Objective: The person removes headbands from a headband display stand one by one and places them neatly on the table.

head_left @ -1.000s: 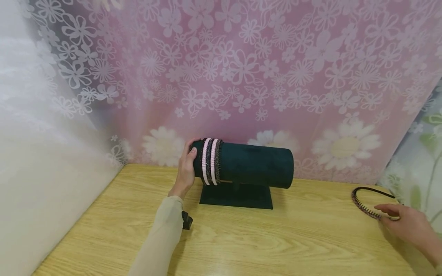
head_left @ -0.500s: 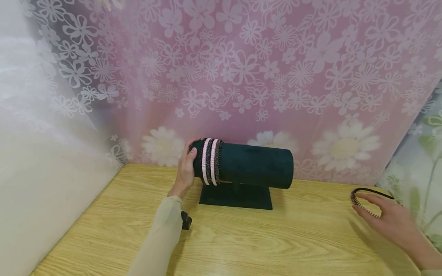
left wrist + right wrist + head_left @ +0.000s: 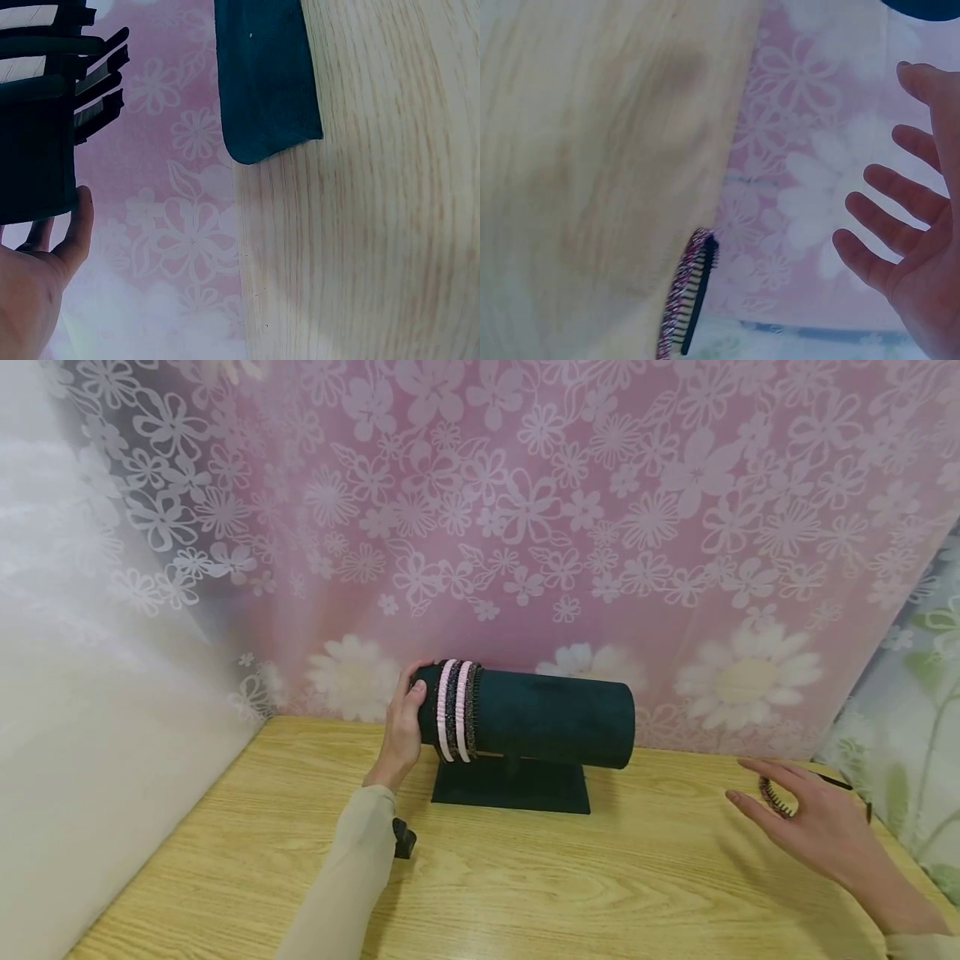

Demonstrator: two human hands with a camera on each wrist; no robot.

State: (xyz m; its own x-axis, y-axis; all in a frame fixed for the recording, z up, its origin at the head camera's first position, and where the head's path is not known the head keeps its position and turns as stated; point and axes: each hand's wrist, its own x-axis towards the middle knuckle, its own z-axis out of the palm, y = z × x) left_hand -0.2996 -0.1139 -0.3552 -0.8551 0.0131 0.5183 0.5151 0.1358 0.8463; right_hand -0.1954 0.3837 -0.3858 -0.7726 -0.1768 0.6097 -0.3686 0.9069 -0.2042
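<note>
A dark green velvet headband stand lies level on its flat base, its roll bearing several headbands, two pink bands and dark toothed ones among them, near the left end. My left hand grips that end of the roll, thumb in front and fingers behind. At the far right, my right hand is held with its fingers spread and nothing between them. Partly behind it in the head view, a dark toothed headband with a glittery pinkish outer side lies on the table, apart from the fingers.
The wood-grain table ends at a pink flowered curtain behind the stand. A white sheet hangs along the left side, and a pale sheet with green leaves along the right.
My right hand has moved left from beside the loose headband to over it, fingers spreading wider. The left hand and the stand stay where they were.
</note>
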